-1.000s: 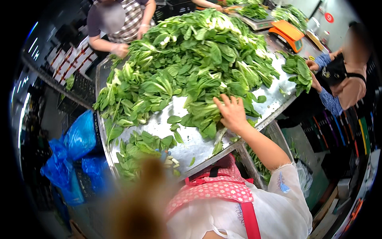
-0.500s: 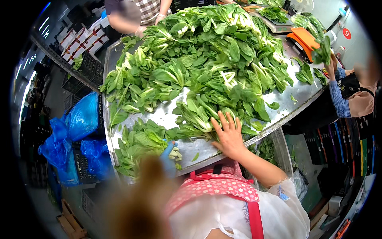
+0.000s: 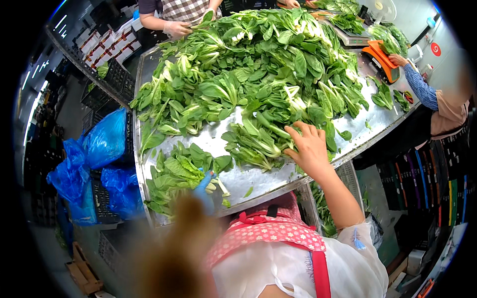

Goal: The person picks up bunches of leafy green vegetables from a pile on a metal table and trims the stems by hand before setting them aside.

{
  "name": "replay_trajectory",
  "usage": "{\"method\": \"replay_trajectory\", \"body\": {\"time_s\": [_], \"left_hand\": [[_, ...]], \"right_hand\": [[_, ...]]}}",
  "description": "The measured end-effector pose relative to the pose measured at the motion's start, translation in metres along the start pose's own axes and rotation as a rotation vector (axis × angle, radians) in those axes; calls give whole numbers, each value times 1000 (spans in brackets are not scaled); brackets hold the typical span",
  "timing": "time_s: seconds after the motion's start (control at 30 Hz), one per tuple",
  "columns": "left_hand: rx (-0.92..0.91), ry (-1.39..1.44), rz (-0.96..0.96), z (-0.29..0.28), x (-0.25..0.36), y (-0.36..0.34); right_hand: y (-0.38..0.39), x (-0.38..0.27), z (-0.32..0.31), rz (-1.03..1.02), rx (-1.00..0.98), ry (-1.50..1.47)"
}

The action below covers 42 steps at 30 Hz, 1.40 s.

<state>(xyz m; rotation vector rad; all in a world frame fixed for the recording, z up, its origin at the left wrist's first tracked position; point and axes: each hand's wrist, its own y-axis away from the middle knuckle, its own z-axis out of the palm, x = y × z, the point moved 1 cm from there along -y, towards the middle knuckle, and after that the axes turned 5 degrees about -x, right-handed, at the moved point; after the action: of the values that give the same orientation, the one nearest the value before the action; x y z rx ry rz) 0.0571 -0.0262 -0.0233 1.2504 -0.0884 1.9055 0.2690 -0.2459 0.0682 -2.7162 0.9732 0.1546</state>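
A large heap of leafy greens (image 3: 258,64) with pale stems covers much of the metal table (image 3: 343,144). My right hand (image 3: 311,151), bare, rests at the right side of a near clump (image 3: 253,141). Its fingers are bent but apart, with fingertips touching stems and leaves. My left hand (image 3: 203,191) wears a blue glove and closes around the stems of a smaller bunch of greens (image 3: 174,174) at the near left corner. A blurred brown shape in front hides part of this hand and its wrist.
Blue plastic bags (image 3: 104,139) sit on black crates left of the table. Across it, a person's gloved hand (image 3: 176,29) touches the heap. At right, another person's hand (image 3: 398,59) is beside an orange scale (image 3: 382,59). A crate of greens (image 3: 350,184) stands below the near edge.
My right hand has moved right and slightly up, its spread fingers now bent at the clump's edge. The left hand has shifted slightly. The person at right has lowered greens near the orange scale.
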Motion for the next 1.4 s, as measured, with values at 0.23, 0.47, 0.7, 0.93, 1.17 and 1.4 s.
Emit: {"method": "replay_trajectory", "body": {"time_s": [0.23, 0.47, 0.7, 0.93, 1.17, 1.4], "left_hand": [[-75, 38, -226, 26, 13, 19], [-188, 273, -317, 6, 12, 17], [-175, 222, -242, 1, -3, 17], [-156, 152, -30, 30, 1, 32], [-72, 115, 68, 51, 10, 41], [-71, -186, 161, 69, -3, 22]], "right_hand": [[-6, -33, 58, 62, -179, 155], [-8, -22, 78, -130, 71, 279], [-41, -25, -4, 158, 570, -581], [-31, -52, 73, 464, -8, -1762], [-7, -87, 102, 379, 50, -1659], [18, -108, 119, 102, 187, -1317]]}}
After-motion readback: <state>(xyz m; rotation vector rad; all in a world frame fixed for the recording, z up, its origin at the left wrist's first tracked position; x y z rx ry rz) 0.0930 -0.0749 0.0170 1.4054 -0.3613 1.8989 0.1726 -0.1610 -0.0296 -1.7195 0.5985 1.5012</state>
